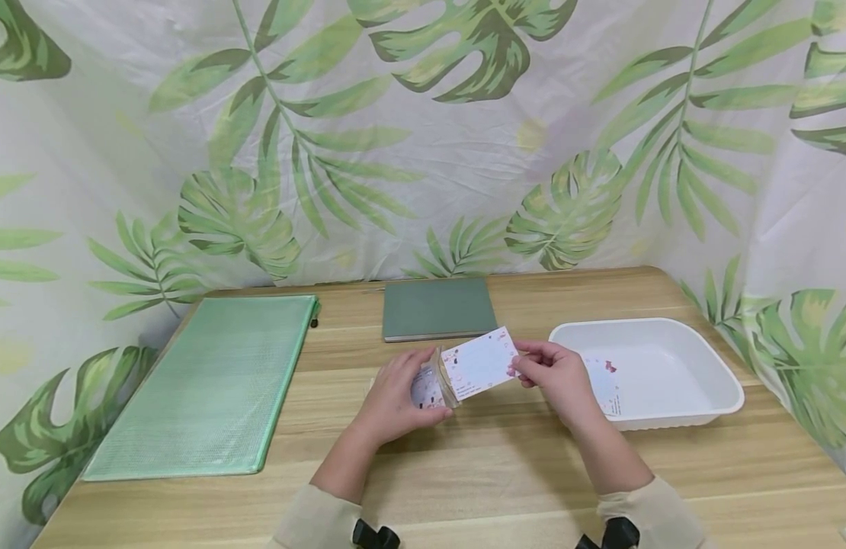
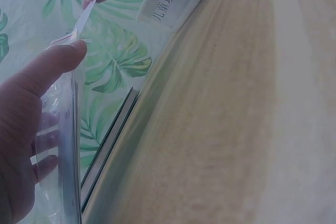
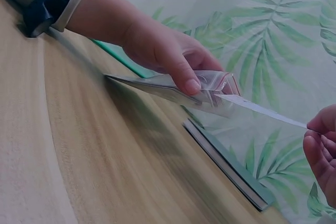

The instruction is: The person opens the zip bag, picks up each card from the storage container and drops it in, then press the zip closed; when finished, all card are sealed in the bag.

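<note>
My left hand grips a clear plastic zip bag holding a stack of printed cards, its thumb on the near side and fingers behind. A white card with small pink and red prints along its border sticks out of the bag's mouth. Its right end is pinched between the thumb and fingers of my right hand. In the right wrist view the card's other end is still at the bag's opening, by the red seal line. Another printed card lies in the white tray, beside my right hand.
A green mesh zip pouch lies flat on the left of the wooden table. Behind my hands is a dark green notebook. The tray stands at the right, and a leaf-patterned cloth hangs behind the table.
</note>
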### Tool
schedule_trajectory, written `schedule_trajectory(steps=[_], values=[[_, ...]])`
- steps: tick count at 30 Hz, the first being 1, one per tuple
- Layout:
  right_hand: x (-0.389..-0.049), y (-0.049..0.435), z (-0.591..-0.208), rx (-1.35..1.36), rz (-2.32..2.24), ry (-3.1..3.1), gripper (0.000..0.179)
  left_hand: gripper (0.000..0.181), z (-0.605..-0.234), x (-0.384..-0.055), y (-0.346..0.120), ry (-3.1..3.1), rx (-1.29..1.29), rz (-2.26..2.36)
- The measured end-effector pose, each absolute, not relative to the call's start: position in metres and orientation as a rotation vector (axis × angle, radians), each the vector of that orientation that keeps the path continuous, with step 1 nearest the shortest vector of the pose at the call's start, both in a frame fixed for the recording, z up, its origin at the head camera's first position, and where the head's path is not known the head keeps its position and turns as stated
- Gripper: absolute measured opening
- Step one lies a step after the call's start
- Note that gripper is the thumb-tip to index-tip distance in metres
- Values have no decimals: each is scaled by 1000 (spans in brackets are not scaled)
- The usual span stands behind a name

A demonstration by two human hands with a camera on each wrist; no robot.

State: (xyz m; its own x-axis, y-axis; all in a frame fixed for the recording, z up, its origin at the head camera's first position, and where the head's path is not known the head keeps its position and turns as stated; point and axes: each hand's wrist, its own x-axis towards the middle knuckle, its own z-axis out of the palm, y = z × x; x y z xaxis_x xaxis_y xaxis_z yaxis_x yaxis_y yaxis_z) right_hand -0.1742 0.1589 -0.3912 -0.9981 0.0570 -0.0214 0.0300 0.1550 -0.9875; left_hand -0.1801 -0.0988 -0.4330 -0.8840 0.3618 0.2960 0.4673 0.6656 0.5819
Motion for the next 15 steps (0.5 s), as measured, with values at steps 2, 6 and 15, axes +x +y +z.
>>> schedule_trajectory(steps=[2,6,15], values=[[-173,156,-390,-94,2035,-2370,36,93,-433,-180,-99,-2724,-683,-1016],[-171,147,-390,-102,2053,-2374,36,93,-433,-180,-99,-2726,-687,-1014],[-170,125,-396,-106,2030,-2372,32,92,-434,-180,-99,-2718,-691,-1011]])
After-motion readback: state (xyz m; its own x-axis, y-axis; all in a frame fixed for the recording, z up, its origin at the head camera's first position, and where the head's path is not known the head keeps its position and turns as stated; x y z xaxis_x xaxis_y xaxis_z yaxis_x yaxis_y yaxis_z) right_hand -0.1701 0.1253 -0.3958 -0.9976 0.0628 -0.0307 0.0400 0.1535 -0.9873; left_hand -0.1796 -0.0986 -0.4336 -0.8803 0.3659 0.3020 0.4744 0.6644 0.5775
